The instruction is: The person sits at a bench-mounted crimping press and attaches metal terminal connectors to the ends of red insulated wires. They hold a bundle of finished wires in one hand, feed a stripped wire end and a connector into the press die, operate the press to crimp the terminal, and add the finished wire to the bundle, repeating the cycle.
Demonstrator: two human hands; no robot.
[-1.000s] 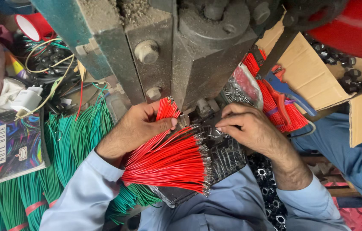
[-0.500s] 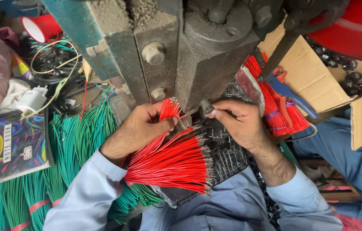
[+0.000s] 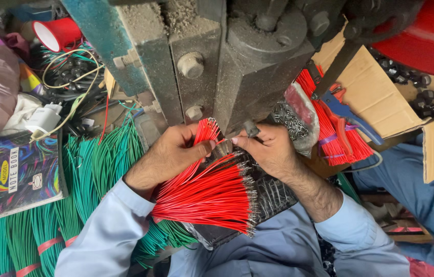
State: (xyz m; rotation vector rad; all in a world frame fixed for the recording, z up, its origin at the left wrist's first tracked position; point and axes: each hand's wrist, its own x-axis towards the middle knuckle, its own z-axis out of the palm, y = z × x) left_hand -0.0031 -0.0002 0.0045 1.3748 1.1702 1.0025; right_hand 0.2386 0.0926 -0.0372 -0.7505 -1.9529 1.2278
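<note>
Along the left edge of the frame a colourful notebook (image 3: pixel 12 177) lies beside long bundles of green wires (image 3: pixel 94 174) banded with red ties, and a red cup (image 3: pixel 55 33) sits in the upper left above a tangle of loose cable and a white plug adapter (image 3: pixel 42 119).

At the centre, under the grimy grey press (image 3: pixel 237 66), the left hand (image 3: pixel 173 154) has its grip closed on a fan of cut red wires (image 3: pixel 212 192), thumb pressing the strands against the fingers near their upper ends. The bundle spreads out below the hand toward the lap, over a dark tray (image 3: pixel 268 197), its lower tips ending in small metal terminals. These wires look light and springy, thin enough to bend and slip loose from the bunch, so I judge they are best held where the hand has them, pinched tight close to the end being worked, with the terminal tips left untouched.

Just right of centre, the right hand (image 3: pixel 270 151) has its fingertips pinched together at the foot of the press, apparently on a single wire end, though the piece itself is too small to make out.

Farther right, a clear bag of small metal parts (image 3: pixel 294 120), more red wires (image 3: pixel 335 138) and blue-handled pliers (image 3: pixel 350 115) rest by a cardboard box (image 3: pixel 376 95).
</note>
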